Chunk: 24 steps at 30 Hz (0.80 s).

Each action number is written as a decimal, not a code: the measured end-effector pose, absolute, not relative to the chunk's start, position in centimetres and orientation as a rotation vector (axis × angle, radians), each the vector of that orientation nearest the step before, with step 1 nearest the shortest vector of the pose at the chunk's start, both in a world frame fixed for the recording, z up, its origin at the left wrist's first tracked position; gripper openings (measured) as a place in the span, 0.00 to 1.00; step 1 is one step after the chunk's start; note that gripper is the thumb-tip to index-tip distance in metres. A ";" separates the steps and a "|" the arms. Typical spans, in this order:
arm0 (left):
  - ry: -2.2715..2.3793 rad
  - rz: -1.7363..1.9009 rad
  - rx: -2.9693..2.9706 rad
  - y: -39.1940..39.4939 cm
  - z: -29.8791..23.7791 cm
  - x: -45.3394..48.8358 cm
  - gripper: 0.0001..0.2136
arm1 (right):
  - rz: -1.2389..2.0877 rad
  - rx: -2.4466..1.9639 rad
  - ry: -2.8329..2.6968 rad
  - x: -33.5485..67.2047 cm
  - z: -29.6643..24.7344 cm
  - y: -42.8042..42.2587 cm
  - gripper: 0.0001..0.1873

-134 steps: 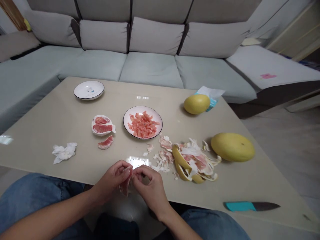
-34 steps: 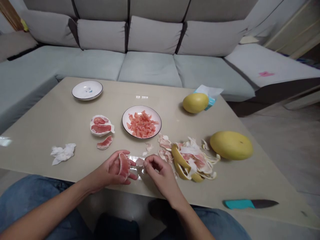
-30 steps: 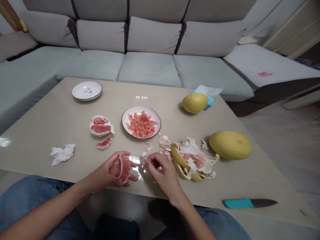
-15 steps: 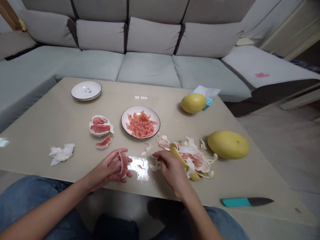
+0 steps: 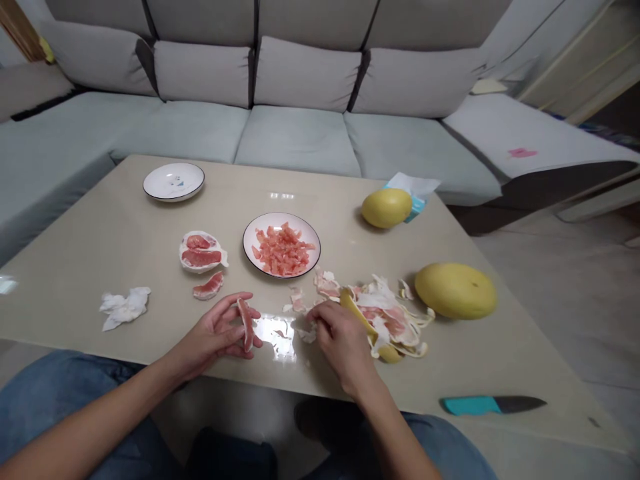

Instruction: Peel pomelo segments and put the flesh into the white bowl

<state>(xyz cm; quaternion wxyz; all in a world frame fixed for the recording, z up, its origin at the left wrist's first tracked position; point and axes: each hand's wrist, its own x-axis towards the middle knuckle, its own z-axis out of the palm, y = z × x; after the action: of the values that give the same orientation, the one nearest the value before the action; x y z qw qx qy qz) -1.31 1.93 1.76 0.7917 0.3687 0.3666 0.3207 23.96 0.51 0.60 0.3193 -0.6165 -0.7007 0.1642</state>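
Observation:
My left hand (image 5: 220,333) holds a red pomelo segment (image 5: 246,325) upright between thumb and fingers, just over the table's near edge. To the right, my right hand (image 5: 343,337) is closed with its fingertips pinched beside the peel pile; whatever lies in the pinch is hidden. A heap of pomelo peel (image 5: 395,313) with white membrane scraps spreads by that hand. Beyond both hands, a white plate (image 5: 253,260) with a dark rim carries small red pulp pieces (image 5: 284,250). A partly opened pomelo chunk (image 5: 201,257) and a loose segment (image 5: 209,287) lie left of it.
Two whole yellow pomelos (image 5: 455,291) sit on the right, the farther one against a blue tissue pack (image 5: 420,193). A turquoise-handled knife (image 5: 493,405) rests near the front right edge. A second plate (image 5: 173,182) is far left, crumpled tissue (image 5: 125,308) near left.
My left hand has turned the segment a little, and its thumb now presses on it. My right hand has shifted slightly, staying beside the peel.

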 end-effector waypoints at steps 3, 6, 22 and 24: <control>0.783 0.687 0.830 1.9 1.7 -1.3 0.25 | 0.461 -1.579 -1.835 23.3 0.5 0.4 0.12; 0.791 0.672 0.878 1.8 1.8 -1.2 0.25 | 0.452 -1.541 -1.819 22.8 0.1 0.3 0.08; 0.776 0.761 0.933 1.2 0.7 -0.7 0.30 | 1.194 -1.283 -1.580 18.4 2.0 -2.3 0.06; 0.762 0.762 0.942 1.1 0.5 -0.6 0.30 | 1.225 -1.309 -1.532 18.1 2.0 -2.5 0.06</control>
<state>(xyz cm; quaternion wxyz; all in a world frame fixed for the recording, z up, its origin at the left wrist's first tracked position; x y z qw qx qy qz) -0.64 1.07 0.55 0.7548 0.4316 0.3492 0.3494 18.14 -2.45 2.03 0.3820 -0.5129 -0.6004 0.4800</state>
